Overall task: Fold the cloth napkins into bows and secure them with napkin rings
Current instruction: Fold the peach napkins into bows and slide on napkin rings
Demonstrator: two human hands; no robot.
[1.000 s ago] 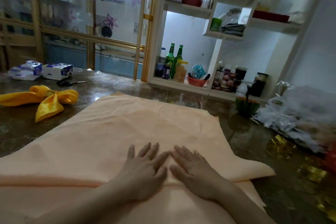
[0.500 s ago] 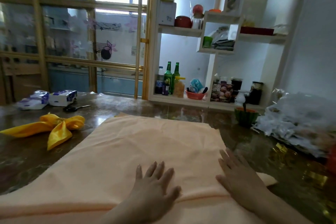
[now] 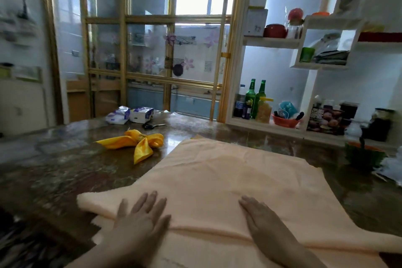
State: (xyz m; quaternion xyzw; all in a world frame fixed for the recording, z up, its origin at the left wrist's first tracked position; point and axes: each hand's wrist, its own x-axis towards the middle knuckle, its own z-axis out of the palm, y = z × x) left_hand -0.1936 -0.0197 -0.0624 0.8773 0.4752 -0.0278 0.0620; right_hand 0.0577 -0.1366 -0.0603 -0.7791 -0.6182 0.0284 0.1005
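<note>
Currently | peach cloth napkin [image 3: 228,176] is spread on the bench [image 3: 54,176], near edge folded over | left hand [image 3: 141,217] and right hand [image 3: 261,220] are laid flat on the fold, nothing gripped | risk: crease could be skewed by uneven pressure, cloth slid on the glossy bench

No legible text; print on the carton [image 3: 324,118] blurred.

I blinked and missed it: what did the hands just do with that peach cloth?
The left hand and right hand, side by side a second ago, slid apart along the folded edge of the peach napkin, pressing flat, gripping nothing. The yellow bow stayed put on the table.
</note>
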